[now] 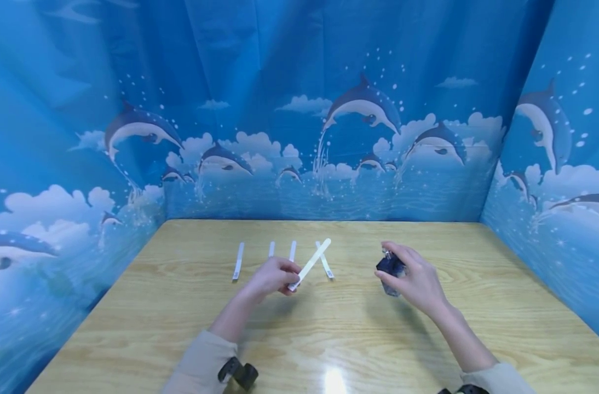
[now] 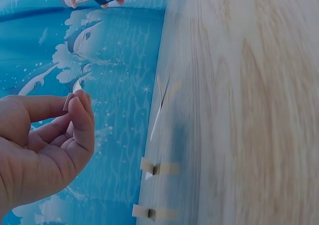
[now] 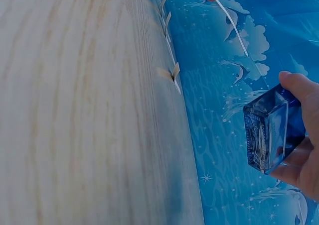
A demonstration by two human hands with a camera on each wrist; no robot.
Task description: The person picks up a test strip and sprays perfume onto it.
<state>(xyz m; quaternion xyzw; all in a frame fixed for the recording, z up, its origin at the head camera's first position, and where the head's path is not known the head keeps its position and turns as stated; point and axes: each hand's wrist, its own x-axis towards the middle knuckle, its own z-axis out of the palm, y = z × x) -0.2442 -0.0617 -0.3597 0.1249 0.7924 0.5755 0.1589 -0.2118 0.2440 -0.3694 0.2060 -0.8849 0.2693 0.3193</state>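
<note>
White strip [image 1: 315, 261] juts from left grip [image 1: 274, 276]; bottle [image 3: 271, 130] sits within right grip [image 1: 419, 280].

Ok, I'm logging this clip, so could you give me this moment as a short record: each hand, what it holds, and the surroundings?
Left hand: pinches a white strip near one end
Right hand: grips a blue bottle
Bottle position: held above the table
Lying strips: four, spaced in a row on the table, left of the bottle in the head view
Backdrop: blue, printed with dolphins and clouds
</note>
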